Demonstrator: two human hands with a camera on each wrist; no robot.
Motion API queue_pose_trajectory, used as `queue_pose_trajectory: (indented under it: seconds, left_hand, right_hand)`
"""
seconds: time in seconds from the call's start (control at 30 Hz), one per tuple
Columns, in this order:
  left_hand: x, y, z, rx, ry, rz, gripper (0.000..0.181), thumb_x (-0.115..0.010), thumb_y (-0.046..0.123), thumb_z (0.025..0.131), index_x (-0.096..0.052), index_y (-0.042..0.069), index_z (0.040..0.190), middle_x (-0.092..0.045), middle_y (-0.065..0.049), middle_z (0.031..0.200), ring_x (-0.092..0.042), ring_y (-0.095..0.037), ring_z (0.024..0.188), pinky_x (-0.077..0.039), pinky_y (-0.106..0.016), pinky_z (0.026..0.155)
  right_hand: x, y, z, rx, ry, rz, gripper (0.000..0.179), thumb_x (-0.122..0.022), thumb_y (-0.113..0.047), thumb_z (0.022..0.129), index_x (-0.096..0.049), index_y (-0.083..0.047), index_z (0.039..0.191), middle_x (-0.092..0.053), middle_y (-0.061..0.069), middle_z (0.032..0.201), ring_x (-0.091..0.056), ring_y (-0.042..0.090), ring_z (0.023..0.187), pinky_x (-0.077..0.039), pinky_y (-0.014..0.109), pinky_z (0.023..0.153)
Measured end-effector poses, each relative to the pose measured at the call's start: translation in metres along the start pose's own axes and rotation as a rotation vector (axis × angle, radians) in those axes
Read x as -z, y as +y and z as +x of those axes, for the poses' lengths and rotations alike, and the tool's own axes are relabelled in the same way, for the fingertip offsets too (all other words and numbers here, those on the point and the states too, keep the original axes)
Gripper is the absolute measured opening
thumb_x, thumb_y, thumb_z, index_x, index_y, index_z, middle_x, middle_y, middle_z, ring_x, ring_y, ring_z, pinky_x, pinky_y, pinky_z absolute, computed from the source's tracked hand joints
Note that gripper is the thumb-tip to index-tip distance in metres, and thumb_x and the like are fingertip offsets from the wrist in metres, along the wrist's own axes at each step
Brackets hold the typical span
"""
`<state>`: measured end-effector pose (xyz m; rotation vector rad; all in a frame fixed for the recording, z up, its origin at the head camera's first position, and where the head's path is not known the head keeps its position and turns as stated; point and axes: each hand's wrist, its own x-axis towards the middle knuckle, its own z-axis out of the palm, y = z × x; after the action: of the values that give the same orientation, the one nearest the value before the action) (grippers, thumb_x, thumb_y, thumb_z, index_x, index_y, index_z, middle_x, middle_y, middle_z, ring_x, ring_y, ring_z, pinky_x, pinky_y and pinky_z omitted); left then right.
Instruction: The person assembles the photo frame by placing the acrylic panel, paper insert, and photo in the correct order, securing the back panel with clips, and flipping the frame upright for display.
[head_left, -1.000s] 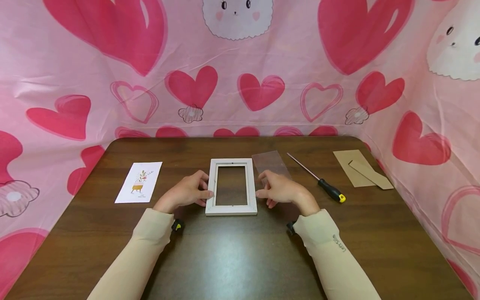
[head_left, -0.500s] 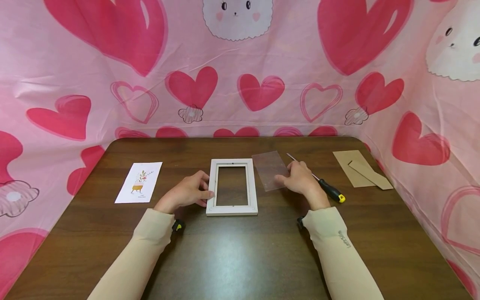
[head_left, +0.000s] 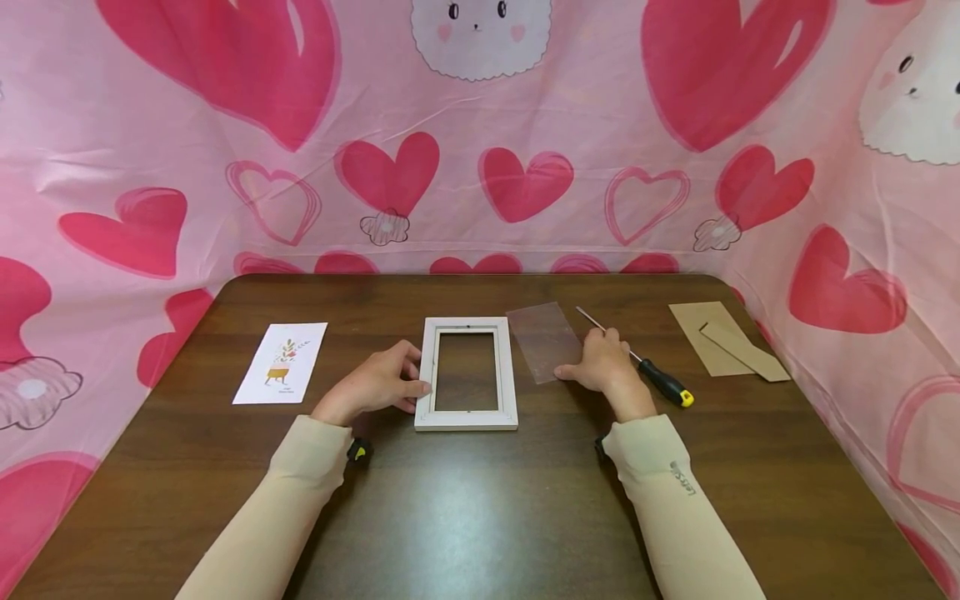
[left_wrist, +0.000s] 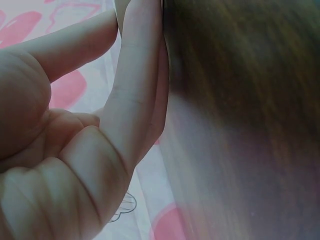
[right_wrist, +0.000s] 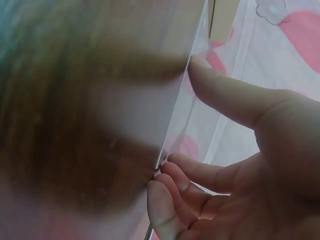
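Note:
A white picture frame (head_left: 467, 421) lies flat on the table, its opening showing bare wood. My left hand (head_left: 378, 383) holds the frame's left side, thumb on the rail and fingers along the outer edge; in the left wrist view the fingers (left_wrist: 132, 85) reach up to a sliver of it. To the right of the frame lies a clear plastic sheet (head_left: 536, 337). My right hand (head_left: 606, 367) touches its right side, the thumb at the near corner. The right wrist view shows thumb (right_wrist: 215, 87) and fingertips spread apart at the sheet's edge.
A screwdriver (head_left: 663, 382) with a black and yellow handle lies beside the right hand, its shaft partly hidden by the fingers. A brown backing board (head_left: 693, 321) with a stand leg (head_left: 750, 354) on it lies at far right. An illustrated card (head_left: 281, 362) lies left on the table (head_left: 450, 533).
My right hand has left the frame's right side and moved right to the clear sheet's right edge. The left hand has stayed on the frame.

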<state>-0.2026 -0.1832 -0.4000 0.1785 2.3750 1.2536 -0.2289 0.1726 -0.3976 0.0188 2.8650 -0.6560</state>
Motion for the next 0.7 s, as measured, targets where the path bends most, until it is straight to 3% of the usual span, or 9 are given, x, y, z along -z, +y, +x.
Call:
queue_pose_trajectory:
  seconds: [0.33, 0.7]
  left_hand:
    - [0.000, 0.000, 0.000, -0.006, 0.002, -0.014, 0.051, -0.076, 0.005, 0.098, -0.047, -0.004, 0.139, -0.062, -0.021, 0.112, -0.075, -0.023, 0.076, -0.066, -0.039, 0.075]
    - [-0.001, -0.001, 0.000, -0.011, 0.001, -0.011, 0.051, -0.076, 0.005, 0.098, -0.047, -0.004, 0.138, -0.062, -0.020, 0.110, -0.075, -0.024, 0.075, -0.066, -0.039, 0.075]
  right_hand:
    - [0.019, 0.010, -0.005, -0.022, -0.102, -0.029, 0.081, -0.087, -0.032, 0.091, -0.044, 0.021, 0.136, -0.049, 0.045, 0.136, -0.050, 0.060, 0.125, -0.044, 0.071, 0.108]
    - [0.026, 0.020, -0.006, -0.060, -0.188, -0.021, 0.090, -0.088, -0.034, 0.089, -0.036, 0.022, 0.137, -0.052, 0.043, 0.135, -0.056, 0.053, 0.122, -0.046, 0.068, 0.109]
